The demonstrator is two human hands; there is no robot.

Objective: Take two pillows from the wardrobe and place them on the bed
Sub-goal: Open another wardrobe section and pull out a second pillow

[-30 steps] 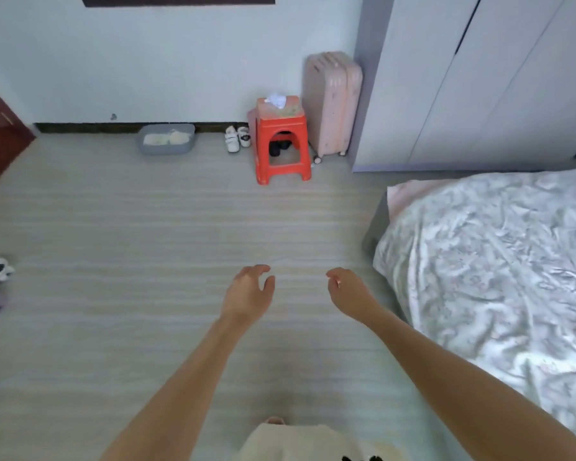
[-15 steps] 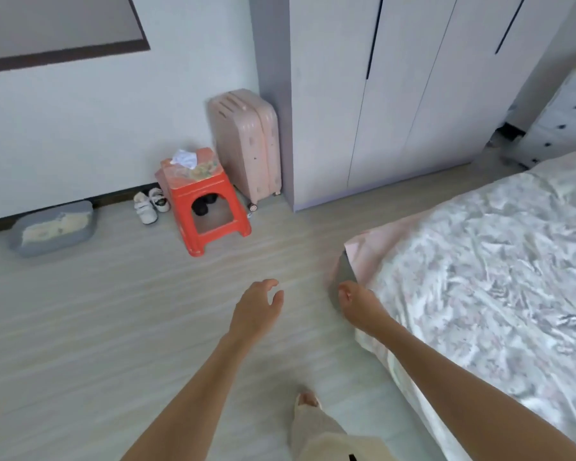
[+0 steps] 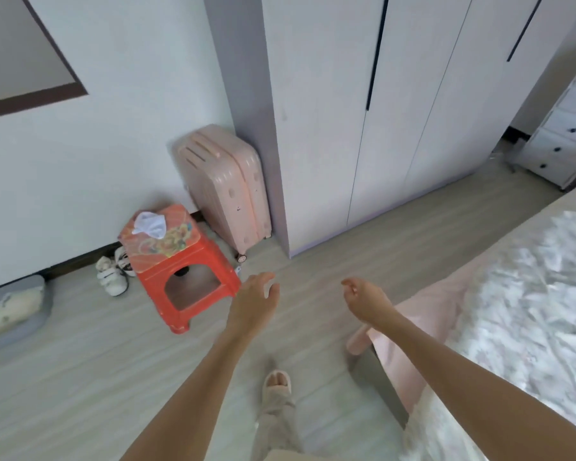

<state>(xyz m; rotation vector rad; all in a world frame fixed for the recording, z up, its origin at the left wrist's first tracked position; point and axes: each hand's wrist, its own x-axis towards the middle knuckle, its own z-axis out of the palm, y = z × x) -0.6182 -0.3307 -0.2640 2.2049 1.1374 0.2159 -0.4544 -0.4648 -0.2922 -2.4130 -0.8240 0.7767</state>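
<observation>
A tall white wardrobe [image 3: 396, 111] with dark vertical handles stands ahead, all its doors closed; no pillow is visible. The bed [image 3: 519, 311], with a patterned grey-white cover over a pink sheet, fills the right side. My left hand [image 3: 251, 302] is held out over the floor, fingers loosely apart and empty. My right hand [image 3: 366, 299] hangs near the bed's corner, fingers curled loosely, holding nothing. Both hands are well short of the wardrobe doors.
A red plastic stool [image 3: 177, 261] with a tissue pack stands left of my left hand. A pink suitcase [image 3: 226, 191] leans by the wardrobe's side. Small shoes [image 3: 113, 277] and a grey tray [image 3: 10, 311] lie along the wall. A white drawer unit [image 3: 562, 134] stands far right.
The view has swung right and closer to the wardrobe, whose doors now fill the upper frame. Both hands stay empty and held out; a slippered foot has stepped forward.
</observation>
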